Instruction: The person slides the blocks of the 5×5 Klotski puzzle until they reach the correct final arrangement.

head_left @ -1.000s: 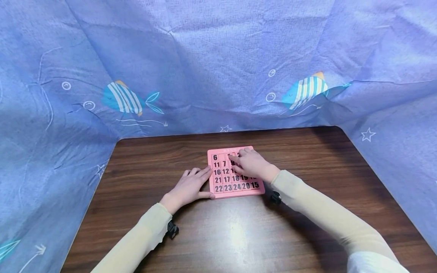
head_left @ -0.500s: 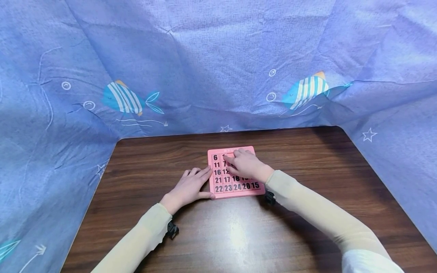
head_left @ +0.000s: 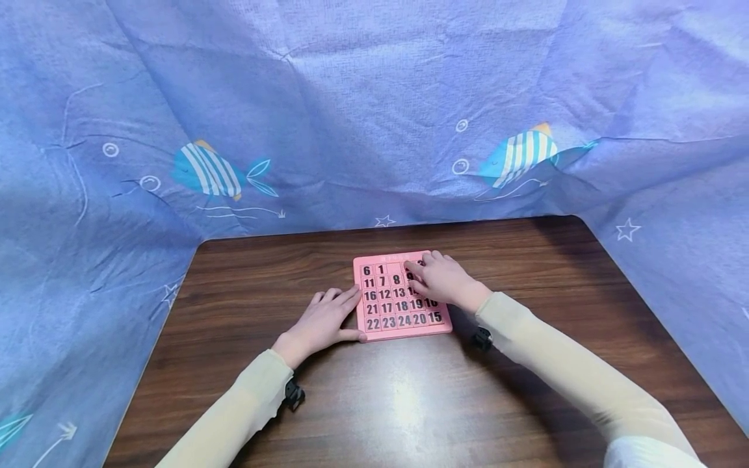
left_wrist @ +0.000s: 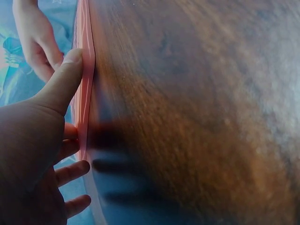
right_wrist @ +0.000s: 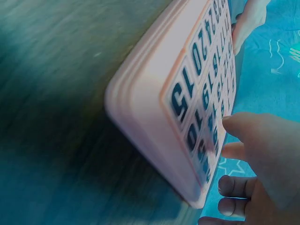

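A pink sliding number puzzle (head_left: pixel 404 327) lies flat on the table, its numbered tiles in rows. The top row reads 6, 1, then a bare slot. My left hand (head_left: pixel 318 324) rests at its left side, the fingertips along the left edge and the thumb at the near left corner. In the left wrist view that thumb (left_wrist: pixel 70 70) presses the puzzle's pink edge. Over the upper right tiles is my right hand (head_left: pixel 447 281), index fingertip on the top-row tile just right of the slot. Its palm hides the tiles beneath. Neither hand grips anything.
The brown wood-grain table (head_left: pixel 246 273) carries the puzzle near its far side. A blue cloth (head_left: pixel 363 130) with striped fish hangs behind the table and along both sides. Black wrist devices sit under both sleeves, the right one (head_left: pixel 482 338) just beside the puzzle.
My right index finger slid tile 1 one place left, so the bare slot shifted right. Then that hand moved back right to the following tile. The left hand stayed at the puzzle's edge.
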{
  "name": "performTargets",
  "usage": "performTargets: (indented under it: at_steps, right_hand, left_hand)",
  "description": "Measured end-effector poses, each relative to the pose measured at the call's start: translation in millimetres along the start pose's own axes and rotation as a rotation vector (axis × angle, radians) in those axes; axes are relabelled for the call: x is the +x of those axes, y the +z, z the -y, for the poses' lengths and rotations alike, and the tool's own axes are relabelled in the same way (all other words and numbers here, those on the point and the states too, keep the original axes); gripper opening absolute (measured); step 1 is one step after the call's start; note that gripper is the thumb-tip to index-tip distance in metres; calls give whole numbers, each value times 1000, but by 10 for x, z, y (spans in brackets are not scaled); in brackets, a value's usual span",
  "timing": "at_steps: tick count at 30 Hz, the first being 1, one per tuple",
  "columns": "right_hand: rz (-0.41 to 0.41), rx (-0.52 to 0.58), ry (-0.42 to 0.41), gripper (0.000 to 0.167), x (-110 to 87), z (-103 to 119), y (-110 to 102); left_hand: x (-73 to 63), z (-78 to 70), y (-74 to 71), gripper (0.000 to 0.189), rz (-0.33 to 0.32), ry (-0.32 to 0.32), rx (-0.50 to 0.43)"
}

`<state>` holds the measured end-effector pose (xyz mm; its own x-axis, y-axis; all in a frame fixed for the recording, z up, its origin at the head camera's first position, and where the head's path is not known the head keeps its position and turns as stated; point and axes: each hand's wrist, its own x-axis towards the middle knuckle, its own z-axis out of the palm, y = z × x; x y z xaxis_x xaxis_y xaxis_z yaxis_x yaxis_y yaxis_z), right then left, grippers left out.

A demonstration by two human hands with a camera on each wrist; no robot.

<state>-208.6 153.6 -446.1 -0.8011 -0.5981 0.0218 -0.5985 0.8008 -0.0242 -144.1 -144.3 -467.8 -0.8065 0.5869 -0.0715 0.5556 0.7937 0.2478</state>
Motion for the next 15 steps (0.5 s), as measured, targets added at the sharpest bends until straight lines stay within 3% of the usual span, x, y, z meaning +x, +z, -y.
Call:
performTargets:
  at_steps: [15]
  right_hand:
    - [-20, 1, -12, 50, -47, 9, 36]
  left_hand:
    - [-8, -4, -1, 97, -20, 13, -1]
